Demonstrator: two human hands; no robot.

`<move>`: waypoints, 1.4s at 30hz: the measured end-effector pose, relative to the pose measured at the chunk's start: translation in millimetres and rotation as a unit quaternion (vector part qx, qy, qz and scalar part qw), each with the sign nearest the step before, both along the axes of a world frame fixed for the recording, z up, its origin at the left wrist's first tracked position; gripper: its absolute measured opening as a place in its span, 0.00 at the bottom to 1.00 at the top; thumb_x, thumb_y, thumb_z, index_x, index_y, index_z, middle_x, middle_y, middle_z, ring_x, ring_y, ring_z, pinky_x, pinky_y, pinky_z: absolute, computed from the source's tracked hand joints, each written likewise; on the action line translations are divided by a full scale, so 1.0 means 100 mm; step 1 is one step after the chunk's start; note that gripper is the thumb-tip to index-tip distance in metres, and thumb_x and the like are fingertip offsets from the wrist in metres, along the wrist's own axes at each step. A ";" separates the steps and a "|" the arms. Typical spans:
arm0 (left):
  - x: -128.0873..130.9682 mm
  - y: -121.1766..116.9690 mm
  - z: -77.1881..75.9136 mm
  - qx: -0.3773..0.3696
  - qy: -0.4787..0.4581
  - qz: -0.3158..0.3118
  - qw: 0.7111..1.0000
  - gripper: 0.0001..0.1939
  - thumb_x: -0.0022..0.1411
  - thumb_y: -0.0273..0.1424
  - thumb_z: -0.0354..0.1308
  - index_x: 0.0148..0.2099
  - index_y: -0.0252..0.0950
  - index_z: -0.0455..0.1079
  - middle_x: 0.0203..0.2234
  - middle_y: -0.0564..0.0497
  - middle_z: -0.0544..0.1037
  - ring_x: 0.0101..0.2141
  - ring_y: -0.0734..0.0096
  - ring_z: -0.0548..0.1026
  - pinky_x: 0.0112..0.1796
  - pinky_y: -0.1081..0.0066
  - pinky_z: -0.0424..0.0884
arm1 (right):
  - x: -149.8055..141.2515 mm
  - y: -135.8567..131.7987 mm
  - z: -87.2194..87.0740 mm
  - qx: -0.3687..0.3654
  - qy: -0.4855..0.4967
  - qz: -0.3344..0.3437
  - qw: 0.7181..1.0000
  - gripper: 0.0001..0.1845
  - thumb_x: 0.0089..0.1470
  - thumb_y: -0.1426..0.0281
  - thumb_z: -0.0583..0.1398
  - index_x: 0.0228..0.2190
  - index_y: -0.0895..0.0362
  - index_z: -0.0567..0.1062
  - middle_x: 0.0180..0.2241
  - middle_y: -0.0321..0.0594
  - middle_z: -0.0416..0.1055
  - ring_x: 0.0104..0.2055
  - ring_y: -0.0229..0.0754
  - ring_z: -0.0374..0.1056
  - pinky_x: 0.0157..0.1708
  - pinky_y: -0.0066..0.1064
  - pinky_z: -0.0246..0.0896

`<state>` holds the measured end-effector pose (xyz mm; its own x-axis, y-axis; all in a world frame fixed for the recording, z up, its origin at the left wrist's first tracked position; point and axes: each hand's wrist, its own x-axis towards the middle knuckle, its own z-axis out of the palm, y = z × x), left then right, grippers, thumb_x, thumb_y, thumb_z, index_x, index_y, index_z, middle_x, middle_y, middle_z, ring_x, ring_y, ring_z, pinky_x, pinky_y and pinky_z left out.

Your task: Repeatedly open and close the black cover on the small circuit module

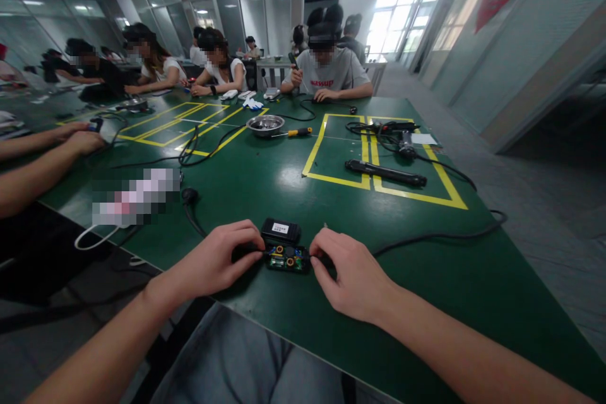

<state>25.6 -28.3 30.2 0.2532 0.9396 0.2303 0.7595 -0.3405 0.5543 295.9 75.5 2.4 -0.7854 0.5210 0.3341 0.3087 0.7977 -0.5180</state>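
Note:
An opened power adapter lies on the green table in front of me. Its lower black shell (288,259) faces up, with a circuit board, copper-wound coils and wires inside. The black cover (280,230), with a white label, rests just behind it. My left hand (226,255) pinches the black cable at the adapter's left end, thumb and forefinger together. At the opposite end, my right hand (353,274) is closed on the other black cable (426,238), which runs off to the right. The fingers partly hide both cable ends.
A metal bowl (265,125) and a yellow-black screwdriver (292,133) stand farther back. Within yellow tape are a black bar-shaped object (386,173) and tangled cables. A plug (190,195) lies left. A neighbour's hands (85,137) work at far left; another person (326,69) sits opposite.

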 end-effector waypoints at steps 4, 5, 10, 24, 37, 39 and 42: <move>-0.05 0.01 -0.05 0.027 -0.002 -0.007 1.000 0.08 0.76 0.30 0.60 0.42 0.38 0.79 0.40 0.49 0.80 0.40 0.68 0.80 0.43 0.71 0.74 | -0.01 0.01 0.00 -0.002 -0.025 -0.003 1.000 0.06 0.62 0.76 0.59 0.34 0.53 0.69 0.34 0.39 0.72 0.34 0.45 0.66 0.37 0.38 0.57; -0.07 0.01 -0.03 0.032 0.013 -0.009 0.999 0.08 0.76 0.30 0.60 0.43 0.39 0.80 0.40 0.49 0.80 0.40 0.67 0.79 0.43 0.71 0.74 | -0.01 0.01 0.00 -0.002 -0.029 -0.002 1.000 0.06 0.62 0.76 0.58 0.33 0.53 0.69 0.34 0.39 0.72 0.34 0.45 0.66 0.37 0.38 0.57; -0.04 0.09 0.06 0.063 0.093 -0.011 0.994 0.08 0.74 0.31 0.63 0.41 0.41 0.83 0.51 0.45 0.81 0.50 0.58 0.78 0.53 0.60 0.75 | -0.02 0.01 -0.01 0.023 -0.031 -0.002 0.999 0.07 0.63 0.75 0.57 0.32 0.53 0.68 0.34 0.41 0.72 0.38 0.48 0.66 0.41 0.41 0.58; -0.03 0.30 -0.07 0.034 0.015 0.045 0.998 0.13 0.75 0.34 0.63 0.58 0.43 0.82 0.53 0.47 0.86 0.53 0.57 0.82 0.57 0.57 0.77 | -0.07 -0.02 -0.02 0.022 -0.027 -0.019 0.999 0.07 0.62 0.75 0.59 0.32 0.53 0.67 0.34 0.40 0.71 0.39 0.48 0.65 0.42 0.42 0.56; 0.14 0.05 -0.08 0.052 0.053 -0.057 0.996 0.16 0.79 0.32 0.59 0.64 0.45 0.79 0.56 0.42 0.83 0.53 0.58 0.79 0.55 0.59 0.77 | -0.06 -0.01 0.02 0.006 -0.037 -0.027 0.999 0.06 0.58 0.75 0.60 0.34 0.53 0.68 0.34 0.40 0.70 0.37 0.47 0.64 0.41 0.40 0.56; 0.14 0.05 -0.05 0.047 0.064 -0.056 0.995 0.16 0.79 0.32 0.59 0.63 0.45 0.80 0.55 0.43 0.83 0.53 0.58 0.80 0.54 0.59 0.77 | -0.06 -0.02 0.03 -0.003 -0.040 -0.030 0.999 0.06 0.58 0.75 0.60 0.37 0.54 0.69 0.35 0.40 0.71 0.38 0.48 0.65 0.41 0.41 0.57; 0.14 0.08 0.01 0.019 0.045 -0.057 0.997 0.15 0.78 0.32 0.60 0.62 0.44 0.79 0.54 0.45 0.84 0.52 0.59 0.81 0.54 0.61 0.77 | -0.06 -0.03 0.03 -0.021 -0.042 -0.038 0.998 0.12 0.58 0.75 0.61 0.45 0.55 0.72 0.36 0.40 0.71 0.39 0.48 0.66 0.42 0.42 0.59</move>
